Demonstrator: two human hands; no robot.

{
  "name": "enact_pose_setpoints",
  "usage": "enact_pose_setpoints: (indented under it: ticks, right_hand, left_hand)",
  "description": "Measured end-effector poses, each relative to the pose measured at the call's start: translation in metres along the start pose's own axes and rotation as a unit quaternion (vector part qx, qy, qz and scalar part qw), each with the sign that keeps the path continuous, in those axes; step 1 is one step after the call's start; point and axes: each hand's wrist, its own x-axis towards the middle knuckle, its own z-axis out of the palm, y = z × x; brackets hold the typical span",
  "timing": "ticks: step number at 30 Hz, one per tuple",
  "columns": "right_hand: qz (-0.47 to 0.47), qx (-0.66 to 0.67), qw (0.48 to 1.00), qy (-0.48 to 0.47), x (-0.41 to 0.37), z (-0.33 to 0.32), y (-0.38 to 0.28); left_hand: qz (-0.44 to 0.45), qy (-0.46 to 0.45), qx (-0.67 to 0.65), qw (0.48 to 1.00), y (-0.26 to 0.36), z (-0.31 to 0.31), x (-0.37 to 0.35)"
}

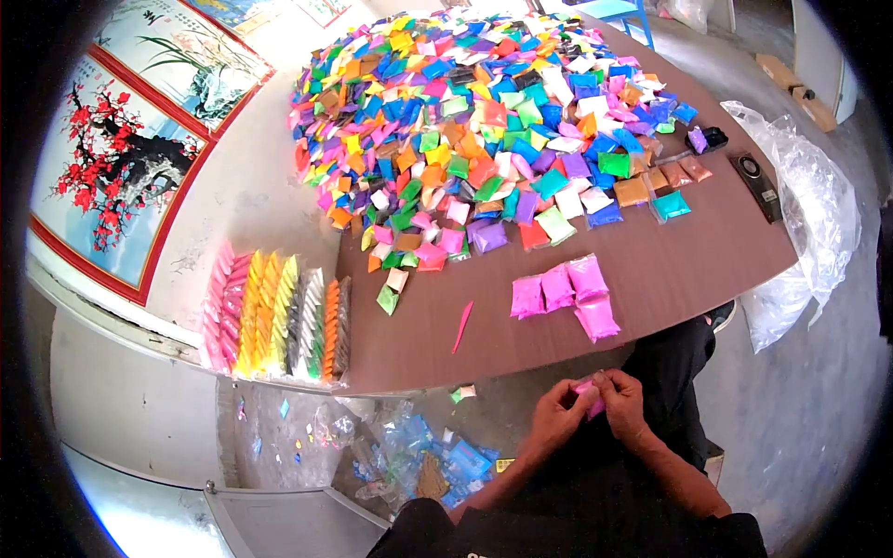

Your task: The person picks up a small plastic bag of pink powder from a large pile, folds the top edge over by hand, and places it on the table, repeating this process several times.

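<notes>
Over my lap, in front of the table edge, both hands meet at a small pink packet point(588, 398). My left hand point(558, 414) pinches it from the left side. Fingers of my right hand point(621, 398) are closed on its upper right edge. Much of the packet is hidden behind the fingers. Several more pink packets point(558, 286) lie close together on the brown table point(409, 344), just beyond my hands. A slim pink plastic tool point(462, 326) rests to their left.
A large heap of colourful packets point(465, 121) covers the table's far part. Striped twisted packs point(270, 316) stand in a row at the left edge. A black device point(755, 186) lies at the right, beside clear plastic sheeting point(809, 214). Plastic wrappers point(419, 456) litter the floor.
</notes>
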Motion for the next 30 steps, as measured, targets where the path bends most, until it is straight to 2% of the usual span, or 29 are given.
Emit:
enact_pose_setpoints:
  ticks: [5, 7, 8, 10, 13, 16, 19, 23, 25, 29, 30]
  right_hand:
    - [0.008, 0.037, 0.999, 0.015, -0.001, 0.001, -0.007]
    - [-0.006, 0.025, 0.999, 0.02, 0.001, -0.001, -0.004]
    - [-0.007, 0.025, 0.999, 0.023, 0.001, -0.001, -0.004]
    - [-0.008, -0.026, 0.999, 0.035, 0.002, -0.001, -0.007]
    - [-0.003, -0.005, 1.0, -0.003, 0.002, 0.002, -0.013]
    - [0.019, 0.008, 1.0, -0.02, -0.001, 0.003, -0.016]
    - [0.013, 0.003, 1.0, -0.019, -0.001, -0.003, -0.009]
    - [-0.002, 0.0, 1.0, -0.001, -0.001, -0.001, -0.008]
    - [-0.022, 0.03, 0.999, 0.021, -0.002, 0.001, -0.013]
    - [-0.011, -0.004, 1.0, 0.014, 0.0, -0.001, -0.02]
    - [0.006, 0.009, 1.0, 0.005, 0.004, -0.004, -0.013]
  left_hand:
    - [0.009, 0.004, 0.043, 0.999, 0.0, 0.008, 0.002]
    - [-0.037, 0.027, -0.077, 0.996, 0.001, 0.015, 0.003]
    - [-0.037, 0.024, -0.075, 0.996, -0.003, 0.016, 0.005]
    - [0.059, 0.028, -0.063, 0.996, -0.016, 0.017, 0.011]
    - [0.094, 0.013, -0.011, 0.995, -0.023, 0.01, 0.013]
    - [0.099, 0.015, 0.054, 0.994, -0.017, 0.003, 0.01]
    - [0.071, 0.016, 0.003, 0.997, 0.002, 0.01, 0.002]
    - [0.033, 0.028, 0.035, 0.998, 0.005, 0.012, -0.004]
    - [0.004, -0.004, 0.144, 0.99, 0.01, 0.013, -0.008]
    - [0.028, 0.007, 0.089, 0.996, 0.011, 0.022, -0.008]
    - [0.064, 0.019, 0.086, 0.994, 0.008, 0.024, -0.005]
